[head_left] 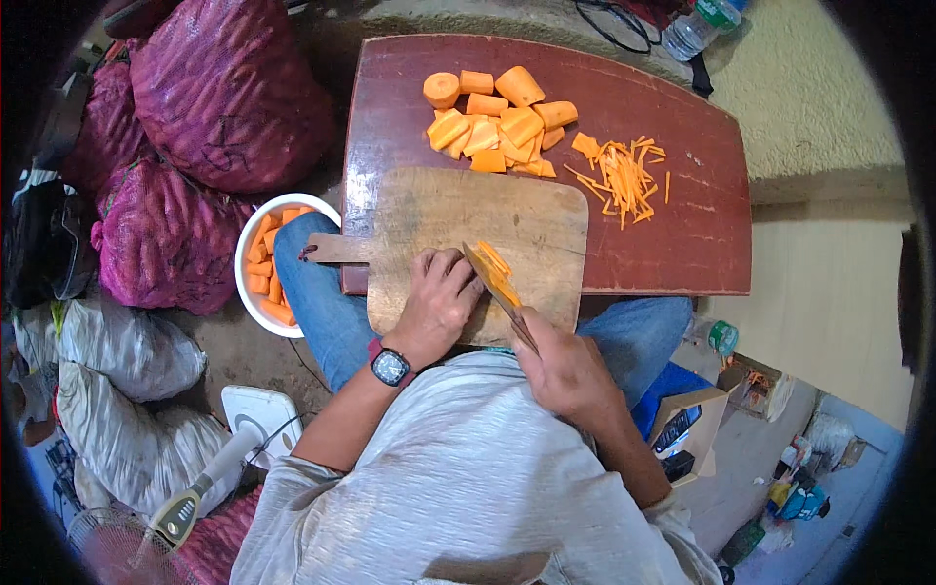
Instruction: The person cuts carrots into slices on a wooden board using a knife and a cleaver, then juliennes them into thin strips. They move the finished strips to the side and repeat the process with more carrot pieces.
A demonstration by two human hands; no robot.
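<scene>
My right hand (570, 369) is wrapped round the handle of a knife (485, 270), its blade slanting across the wooden cutting board (419, 210). Against the blade's right side lie freshly cut carrot strips (500, 273). My left hand (444, 297) presses on the board just left of the blade, fingers curled under; whatever sits beneath them is hidden. Beyond the board, carrot chunks and slices (522, 125) are heaped on a red-brown table (682, 255). To their right is a loose pile of thin carrot sticks (629, 183).
A white tub (241, 276) of carrot pieces stands by my left knee. Large pink mesh sacks (229, 93) and white sacks (136, 439) crowd the left side. A pedestal fan (127, 546) is at lower left. An open cardboard box (702, 439) sits at my right.
</scene>
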